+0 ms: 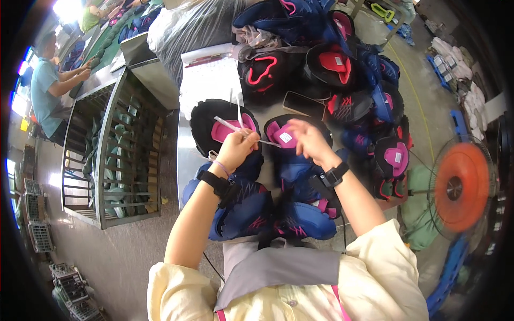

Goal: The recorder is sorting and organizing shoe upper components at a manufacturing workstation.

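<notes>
My left hand [237, 151] is closed in a pinch on thin white strips [227, 124], which stick out above the fingers. A thin pale piece also runs from that pinch toward the right; its kind is unclear. Beneath is a dark blue shoe with a black collar [206, 120] and pink inside. My right hand [310, 143], slightly blurred, hovers over a second blue shoe [294, 170], fingers apart and nothing visible in them. That shoe's pink lining carries a white label [285, 137]. More blue shoes with pink laces [243, 211] lie under my wrists.
Piled shoes [326, 67] fill the table's far and right side, beside a phone [304, 105] and white paper [209, 80]. A metal rack cart [112, 155] stands left, an orange fan [455, 187] right. Another person [48, 88] works at the far left.
</notes>
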{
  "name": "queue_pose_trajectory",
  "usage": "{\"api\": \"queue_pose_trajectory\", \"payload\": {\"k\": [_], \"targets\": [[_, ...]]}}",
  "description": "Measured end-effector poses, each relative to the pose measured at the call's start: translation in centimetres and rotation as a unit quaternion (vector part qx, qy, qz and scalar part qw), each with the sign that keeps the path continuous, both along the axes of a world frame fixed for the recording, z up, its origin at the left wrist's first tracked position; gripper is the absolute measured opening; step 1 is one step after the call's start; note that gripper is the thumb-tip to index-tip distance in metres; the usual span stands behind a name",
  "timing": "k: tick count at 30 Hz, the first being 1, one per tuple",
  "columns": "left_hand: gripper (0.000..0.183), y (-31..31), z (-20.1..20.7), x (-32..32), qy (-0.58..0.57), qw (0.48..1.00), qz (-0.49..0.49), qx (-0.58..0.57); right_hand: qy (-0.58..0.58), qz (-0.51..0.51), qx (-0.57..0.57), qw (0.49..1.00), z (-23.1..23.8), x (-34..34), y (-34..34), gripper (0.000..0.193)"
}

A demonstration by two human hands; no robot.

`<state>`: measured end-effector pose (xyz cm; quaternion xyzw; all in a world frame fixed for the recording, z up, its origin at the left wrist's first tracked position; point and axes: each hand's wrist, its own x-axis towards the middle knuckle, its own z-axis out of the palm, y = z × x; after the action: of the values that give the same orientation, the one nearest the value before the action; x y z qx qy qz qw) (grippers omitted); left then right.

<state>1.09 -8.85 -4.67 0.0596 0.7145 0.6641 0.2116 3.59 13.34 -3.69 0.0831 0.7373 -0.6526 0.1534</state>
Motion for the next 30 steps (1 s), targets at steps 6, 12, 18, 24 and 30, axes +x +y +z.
{"api": "queue_pose_trajectory", "payload": {"k": [6,12,18,24,30], "targets": [[0.018,-0.1,0.6,0.8,0.214,0.959,-0.049,-0.181,0.121,0.164,0.318,0.926,-0.3,-0.3,-3.0,0.023],[0.017,-4.5,0.1,-1.2,0.217,0.941,0.006,-0.261,-0.007,-0.226,0.045,0.973,1.4,0.3,9.1,0.025],[0.019,-4.1,1.6,-1.4,0.155,0.981,0.074,-0.095,0.234,-0.273,0.306,0.881,0.9,-0.7,6.0,0.032],[0.011,-6.2,6.1,0.1,0.341,0.901,0.052,-0.264,0.149,0.103,-0.049,0.982,1.3,-0.6,-11.4,0.022],[0.036,-10.0,3.4,2.5,0.239,0.946,-0.027,-0.220,0.047,0.013,-0.129,0.990,-0.4,0.2,-15.3,0.034]]}}
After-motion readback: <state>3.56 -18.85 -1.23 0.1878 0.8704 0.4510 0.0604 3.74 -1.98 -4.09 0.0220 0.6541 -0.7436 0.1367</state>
